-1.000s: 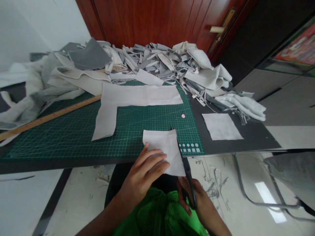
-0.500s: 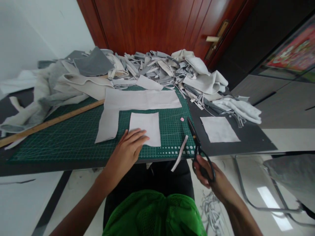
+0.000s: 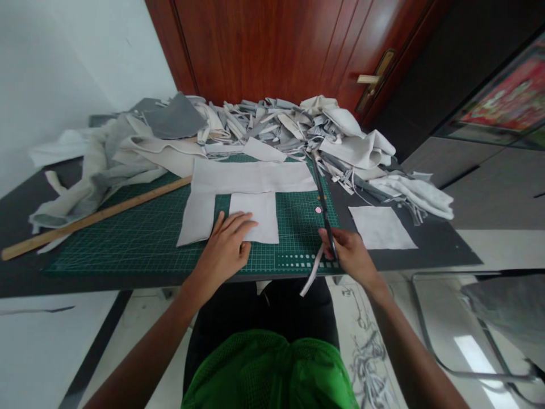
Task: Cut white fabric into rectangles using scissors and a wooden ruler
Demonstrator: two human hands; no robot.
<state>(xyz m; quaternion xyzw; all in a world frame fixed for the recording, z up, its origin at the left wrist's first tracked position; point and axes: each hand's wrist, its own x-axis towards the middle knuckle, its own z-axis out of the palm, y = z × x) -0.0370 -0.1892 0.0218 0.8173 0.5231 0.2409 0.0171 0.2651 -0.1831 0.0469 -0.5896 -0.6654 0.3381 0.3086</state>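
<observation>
My left hand [image 3: 227, 244] lies with its fingers stretched out on a white square of fabric [image 3: 266, 218] on the green cutting mat [image 3: 140, 244]. Dark scissors [image 3: 322, 196] are gripped in my right hand [image 3: 347, 250], their blades pointing away from me near the mat's right side. Below those fingers, a narrow white strip [image 3: 313, 275] hangs over the table's front edge. A larger L-shaped piece of white fabric [image 3: 251, 177] spreads behind and left of the square. Close to the scissors is a small pink dot [image 3: 318, 210].
Heaped grey and white scraps [image 3: 272, 122] line the back of the table. A wooden ruler [image 3: 97, 216] crosses the mat's left side under bunched cloth [image 3: 100, 170]. Another white square [image 3: 381, 227] lies at right. Thin offcuts [image 3: 370, 363] litter the floor beside a metal-framed chair [image 3: 464, 372].
My right hand has lifted the scissors forward and turned them edge-on above the mat. The square under my left hand has shifted away from me, up against the L-shaped fabric.
</observation>
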